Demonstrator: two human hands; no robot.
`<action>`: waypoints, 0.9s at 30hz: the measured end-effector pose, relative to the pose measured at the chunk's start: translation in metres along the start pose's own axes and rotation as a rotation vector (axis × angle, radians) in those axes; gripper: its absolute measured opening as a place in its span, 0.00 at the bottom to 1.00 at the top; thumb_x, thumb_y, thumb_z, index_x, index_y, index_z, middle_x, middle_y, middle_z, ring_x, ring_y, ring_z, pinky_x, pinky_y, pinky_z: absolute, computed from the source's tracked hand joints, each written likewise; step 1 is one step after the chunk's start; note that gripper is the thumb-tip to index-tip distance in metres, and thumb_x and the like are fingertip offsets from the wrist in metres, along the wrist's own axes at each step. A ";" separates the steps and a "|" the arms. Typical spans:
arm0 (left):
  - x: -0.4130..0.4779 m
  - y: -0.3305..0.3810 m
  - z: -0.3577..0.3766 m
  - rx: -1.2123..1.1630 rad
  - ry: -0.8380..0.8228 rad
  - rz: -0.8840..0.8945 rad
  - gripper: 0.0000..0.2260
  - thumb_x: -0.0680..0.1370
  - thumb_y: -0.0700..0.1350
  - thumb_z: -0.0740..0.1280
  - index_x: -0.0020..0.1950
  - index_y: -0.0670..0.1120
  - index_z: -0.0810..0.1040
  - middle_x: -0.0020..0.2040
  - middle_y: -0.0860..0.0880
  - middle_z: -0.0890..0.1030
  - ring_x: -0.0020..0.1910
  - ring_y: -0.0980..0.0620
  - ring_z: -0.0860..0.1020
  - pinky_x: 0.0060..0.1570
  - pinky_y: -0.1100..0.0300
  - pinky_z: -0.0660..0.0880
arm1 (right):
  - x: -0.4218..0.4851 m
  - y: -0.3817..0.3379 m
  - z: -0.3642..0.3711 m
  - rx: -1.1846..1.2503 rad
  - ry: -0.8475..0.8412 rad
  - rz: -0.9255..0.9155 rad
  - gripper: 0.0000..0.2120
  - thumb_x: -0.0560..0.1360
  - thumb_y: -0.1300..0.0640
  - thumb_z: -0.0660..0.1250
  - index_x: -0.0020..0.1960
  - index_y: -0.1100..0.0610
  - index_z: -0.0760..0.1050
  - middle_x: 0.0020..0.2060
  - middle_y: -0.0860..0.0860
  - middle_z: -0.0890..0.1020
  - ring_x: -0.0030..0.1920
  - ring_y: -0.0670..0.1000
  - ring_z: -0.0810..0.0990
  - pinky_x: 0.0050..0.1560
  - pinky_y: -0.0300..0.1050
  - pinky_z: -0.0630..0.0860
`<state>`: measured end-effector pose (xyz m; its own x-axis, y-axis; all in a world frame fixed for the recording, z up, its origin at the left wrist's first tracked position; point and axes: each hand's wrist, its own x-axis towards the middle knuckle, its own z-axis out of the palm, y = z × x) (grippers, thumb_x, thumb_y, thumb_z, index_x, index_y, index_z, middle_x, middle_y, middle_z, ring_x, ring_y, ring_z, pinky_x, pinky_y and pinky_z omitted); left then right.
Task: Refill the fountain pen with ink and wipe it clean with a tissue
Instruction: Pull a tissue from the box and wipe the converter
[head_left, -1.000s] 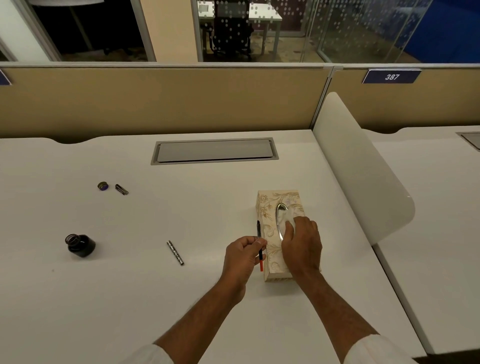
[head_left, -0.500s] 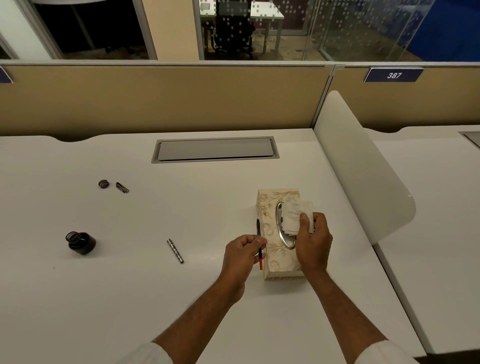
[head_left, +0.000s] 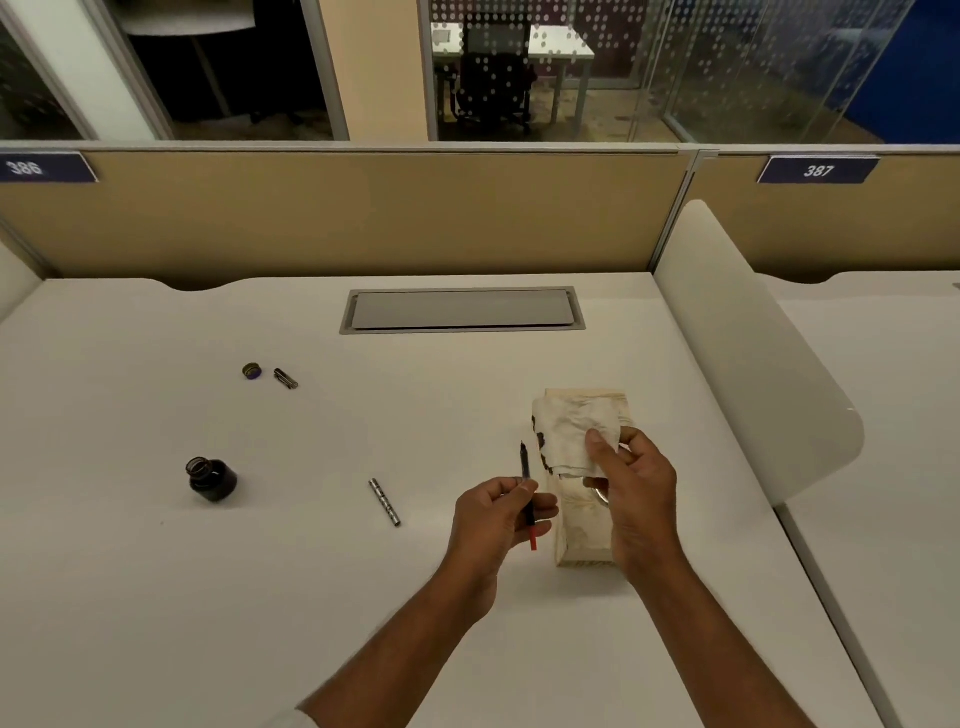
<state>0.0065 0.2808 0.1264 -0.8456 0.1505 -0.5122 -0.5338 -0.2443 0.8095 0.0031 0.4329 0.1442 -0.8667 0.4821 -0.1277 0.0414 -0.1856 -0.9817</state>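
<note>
My left hand (head_left: 498, 519) pinches the thin inner part of the fountain pen (head_left: 527, 493), its dark nib end pointing away from me and its red end towards me. My right hand (head_left: 631, 488) grips a white tissue (head_left: 571, 431) with dark ink stains along its left edge, lifted over the patterned tissue box (head_left: 582, 540). The tissue hides most of the box top. An open ink bottle (head_left: 212, 479) stands far to the left. The silver pen barrel (head_left: 385, 502) lies on the desk between the bottle and my hands.
The ink bottle's cap (head_left: 252, 370) and the pen cap (head_left: 286, 378) lie at the back left. A grey cable hatch (head_left: 462, 309) sits in the white desk (head_left: 156, 597). A curved white divider (head_left: 753, 353) stands to the right, a beige partition behind.
My right hand has pulled a tissue up out of the box and spread it above the box. My left hand keeps holding the pen part in nearly the same place.
</note>
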 end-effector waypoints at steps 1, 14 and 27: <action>-0.005 0.002 -0.003 -0.004 -0.006 0.000 0.08 0.82 0.41 0.68 0.56 0.37 0.82 0.47 0.40 0.89 0.49 0.43 0.88 0.52 0.51 0.84 | -0.006 -0.001 0.006 -0.002 -0.033 0.001 0.04 0.78 0.58 0.71 0.53 0.54 0.82 0.44 0.52 0.88 0.45 0.51 0.87 0.40 0.46 0.82; -0.054 0.020 -0.044 0.000 0.030 0.041 0.07 0.83 0.42 0.68 0.55 0.40 0.83 0.45 0.41 0.89 0.47 0.44 0.88 0.52 0.51 0.85 | -0.046 -0.006 0.063 -0.055 -0.096 -0.079 0.06 0.76 0.59 0.74 0.49 0.49 0.81 0.44 0.50 0.88 0.46 0.51 0.86 0.43 0.43 0.82; -0.078 0.033 -0.080 0.140 0.021 0.119 0.08 0.83 0.45 0.67 0.51 0.44 0.86 0.43 0.43 0.89 0.45 0.46 0.88 0.47 0.56 0.85 | -0.083 -0.002 0.096 -0.282 -0.166 -0.210 0.22 0.74 0.57 0.75 0.62 0.41 0.72 0.46 0.47 0.84 0.46 0.43 0.84 0.41 0.38 0.81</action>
<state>0.0549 0.1850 0.1696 -0.9034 0.1083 -0.4149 -0.4264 -0.1237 0.8961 0.0268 0.3110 0.1703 -0.9388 0.3347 0.0817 -0.0302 0.1561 -0.9873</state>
